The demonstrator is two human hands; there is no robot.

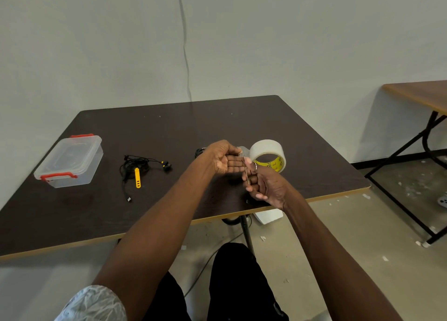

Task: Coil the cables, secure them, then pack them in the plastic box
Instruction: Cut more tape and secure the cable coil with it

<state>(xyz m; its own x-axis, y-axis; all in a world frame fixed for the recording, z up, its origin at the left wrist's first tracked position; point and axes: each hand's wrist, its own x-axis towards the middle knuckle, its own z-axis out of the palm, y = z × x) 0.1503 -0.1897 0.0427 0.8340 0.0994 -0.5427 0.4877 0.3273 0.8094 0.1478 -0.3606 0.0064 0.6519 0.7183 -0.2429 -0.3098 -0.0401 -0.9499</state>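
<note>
Up front, both bare arms reach out over the near edge of the table point(169, 132), and the two hands meet just in front of the tape roll point(268, 154). The left hand point(223, 158) is turned palm toward the camera, fingers curled inward. The right hand point(264, 186) sits just below and beside it, palm up, fingers bent upward, a ring on one finger.

The table is dark brown with a pale edge, pushed against a plain light wall where a thin cord hangs down. A second, lighter wooden table point(420, 95) stands well apart at the right on a concrete floor.

The left hand's fingertips pinch a strip of clear tape point(242, 150) pulled from the roll, which stands on edge with a yellow core. The right hand grips a thin metal tool point(246, 174) — possibly small scissors, too slim to tell — upright between its fingers, its tip near the tape.

Part of a black cable point(198, 152) peeks out behind the left hand. Farther left lie black earphones point(142, 164) in a loose bundle with a yellow strap point(137, 178) on them. The plastic box point(70, 161) — clear, lid on, red clips — sits at the far left.
</note>
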